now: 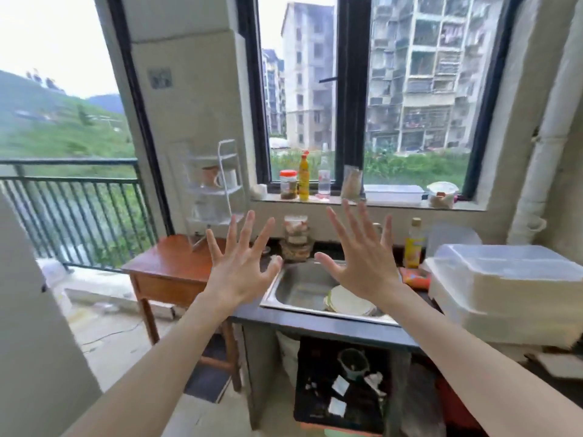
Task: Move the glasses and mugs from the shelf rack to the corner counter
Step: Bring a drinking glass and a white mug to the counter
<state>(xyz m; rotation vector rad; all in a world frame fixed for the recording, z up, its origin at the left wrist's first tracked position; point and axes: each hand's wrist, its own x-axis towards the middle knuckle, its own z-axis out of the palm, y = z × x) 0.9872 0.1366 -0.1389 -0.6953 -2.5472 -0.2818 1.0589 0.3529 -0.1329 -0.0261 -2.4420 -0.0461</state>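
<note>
Both forearms enter from the bottom corners of the frame, cut off by the lower edge. Left hand [240,272] and right hand [362,263] sit mid-frame, backs to camera, fingers fully splayed, holding nothing. Clear gap between the two hands; neither touches anything.

Behind the hands: steel sink [303,288] set in a dark surface [331,328], front edge running lower centre to lower right. Pale plate [347,299] in the basin, partly hidden by the right wrist. Left thumb overlaps the sink's left rim in view.

Shelf rack [217,184], white wire, stands at centre left on the back of a wooden side table [170,263], against the wall pillar. Mugs [211,176] on its middle tier: one orange-brown, one white just beside it. Bottom tier holds something clear, probably glasses, too blurred to count. Left fingertips cover the rack's lower right corner.

Table's front half is bare wood; its right edge butts against the sink surface. Open floor left of the table toward the balcony railing [69,200].

Right side is crowded: stacked white plastic bins [504,288] fill the surface at right edge of frame, yellow bottle [414,244] just left of them, jars [296,238] behind the sink between the hands. Window sill [362,203] above carries bottles and containers.

Whole frame is soft with motion blur; small items unreadable.
</note>
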